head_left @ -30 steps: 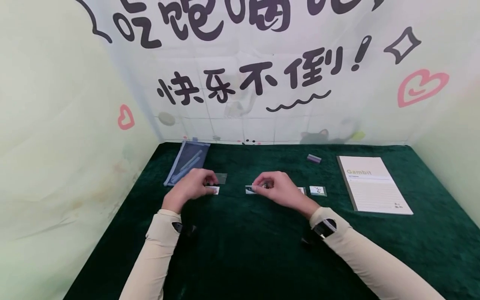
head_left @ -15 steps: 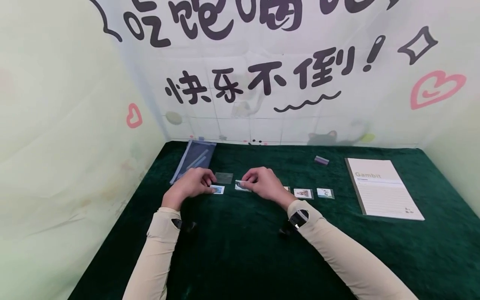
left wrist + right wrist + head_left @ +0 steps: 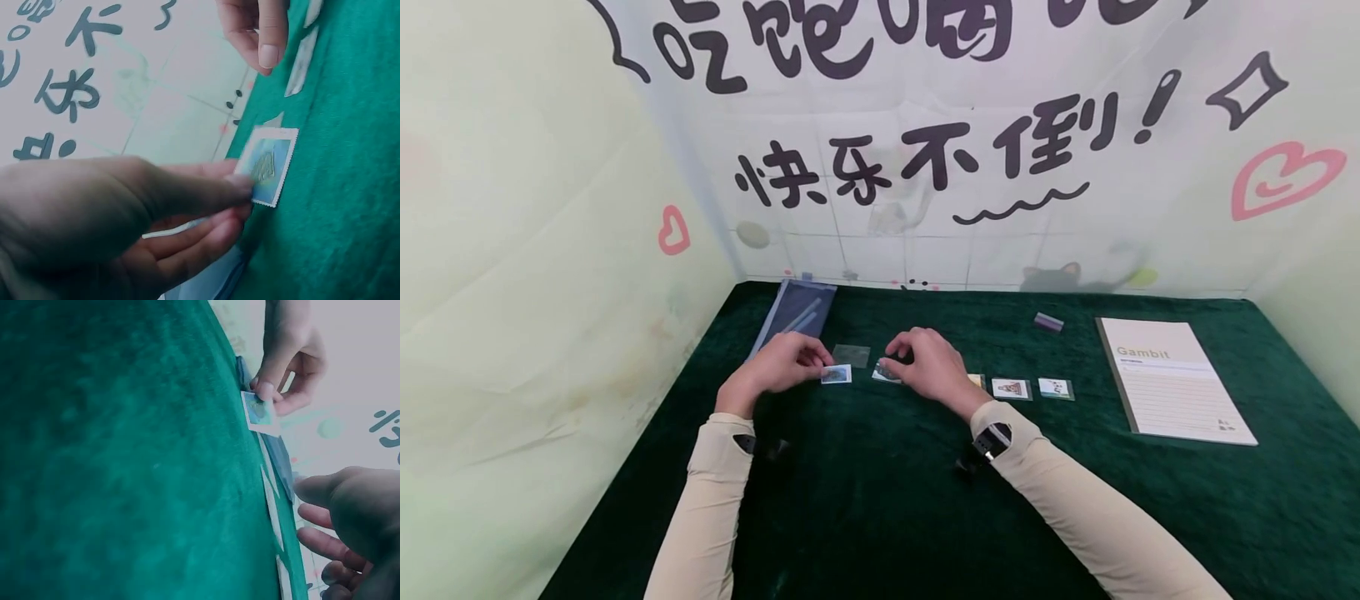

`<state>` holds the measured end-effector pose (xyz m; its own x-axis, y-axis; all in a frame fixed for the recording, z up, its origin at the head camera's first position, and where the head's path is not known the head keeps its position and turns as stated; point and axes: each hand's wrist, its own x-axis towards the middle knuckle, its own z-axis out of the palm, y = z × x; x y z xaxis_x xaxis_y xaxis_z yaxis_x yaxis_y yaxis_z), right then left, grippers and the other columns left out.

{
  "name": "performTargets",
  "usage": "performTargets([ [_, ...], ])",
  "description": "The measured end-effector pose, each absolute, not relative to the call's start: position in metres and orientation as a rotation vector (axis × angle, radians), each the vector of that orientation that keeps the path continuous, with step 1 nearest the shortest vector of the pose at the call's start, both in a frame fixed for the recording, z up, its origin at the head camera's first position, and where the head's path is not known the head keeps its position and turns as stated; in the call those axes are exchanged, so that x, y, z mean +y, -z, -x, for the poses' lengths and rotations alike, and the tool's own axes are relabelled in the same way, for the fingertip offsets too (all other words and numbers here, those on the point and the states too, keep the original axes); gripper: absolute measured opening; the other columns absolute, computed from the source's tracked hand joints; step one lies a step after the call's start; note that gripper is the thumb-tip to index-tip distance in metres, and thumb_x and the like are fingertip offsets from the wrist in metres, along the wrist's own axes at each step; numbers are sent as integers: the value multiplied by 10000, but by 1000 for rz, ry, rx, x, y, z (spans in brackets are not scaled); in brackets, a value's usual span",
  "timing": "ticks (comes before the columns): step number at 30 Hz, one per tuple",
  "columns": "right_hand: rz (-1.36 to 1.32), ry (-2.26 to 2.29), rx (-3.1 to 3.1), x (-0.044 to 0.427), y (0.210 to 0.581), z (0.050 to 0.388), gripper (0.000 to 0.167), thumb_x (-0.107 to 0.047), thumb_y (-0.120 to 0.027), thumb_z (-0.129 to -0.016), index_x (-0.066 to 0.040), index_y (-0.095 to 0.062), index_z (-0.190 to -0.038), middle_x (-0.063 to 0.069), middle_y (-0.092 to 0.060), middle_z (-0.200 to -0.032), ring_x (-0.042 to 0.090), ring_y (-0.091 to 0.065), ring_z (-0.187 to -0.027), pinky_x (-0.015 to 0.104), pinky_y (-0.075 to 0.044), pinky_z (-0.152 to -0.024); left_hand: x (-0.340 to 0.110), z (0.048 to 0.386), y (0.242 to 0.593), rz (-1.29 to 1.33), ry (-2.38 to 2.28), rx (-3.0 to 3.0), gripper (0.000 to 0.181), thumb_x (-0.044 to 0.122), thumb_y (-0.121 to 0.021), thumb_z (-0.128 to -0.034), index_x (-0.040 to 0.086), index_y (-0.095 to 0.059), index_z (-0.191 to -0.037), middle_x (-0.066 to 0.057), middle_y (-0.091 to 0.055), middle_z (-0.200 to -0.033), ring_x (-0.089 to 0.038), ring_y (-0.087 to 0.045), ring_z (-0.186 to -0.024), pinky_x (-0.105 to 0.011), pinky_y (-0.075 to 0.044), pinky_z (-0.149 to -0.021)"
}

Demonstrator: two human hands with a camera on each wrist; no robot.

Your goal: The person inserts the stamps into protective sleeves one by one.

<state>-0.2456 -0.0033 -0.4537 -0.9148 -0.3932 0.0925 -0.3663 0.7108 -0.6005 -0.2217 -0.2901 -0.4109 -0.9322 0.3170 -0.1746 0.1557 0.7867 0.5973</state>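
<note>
Between thumb and fingers my left hand (image 3: 782,367) pinches a postage stamp (image 3: 272,162) by its edge. The stamp has a white perforated border and a blue picture, and in the right wrist view it is held above the cloth. My right hand (image 3: 928,367) has its thumb and fingers apart with nothing between them, as its wrist view shows. Just by its fingertips another stamp (image 3: 883,373) lies on the green cloth, partly covered by the hand. A clear sleeve (image 3: 852,356) lies flat behind the left hand's stamp.
To the right lie sleeved stamps (image 3: 1011,389) in a row, one partly behind the right wrist. A white notebook (image 3: 1180,379) is at the far right. Toward the back are a small purple block (image 3: 1048,322) and a blue zip pouch (image 3: 801,308).
My right hand has moved left with the sleeved stamp, set it down and spread its fingers. The left hand's stamp has come up slightly, showing more picture. The head view has shifted.
</note>
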Motion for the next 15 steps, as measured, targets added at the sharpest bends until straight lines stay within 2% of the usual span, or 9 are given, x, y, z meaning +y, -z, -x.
performTargets([
  [7,693,1107,2742,-14,456,252,190,-296,-752,-1036,-197,-777,-1196,7,-725,-1131,215,-619,-1120,460,-542,-991,-293,222,409,-501,-966,2696,92,218,-703,-1070,168,-761,-1120,-15,-764,-1091,-190,-687,-982,-412,-570,-947],
  [15,704,1061,2798,-34,458,255,341,-318,-758,-1034,-157,-742,-1334,51,-708,-1199,232,-600,-1107,442,-538,-962,-284,220,405,-576,-1078,2583,87,192,-672,-1082,151,-714,-1146,-54,-770,-1042,-245,-708,-937,-395,-550,-868],
])
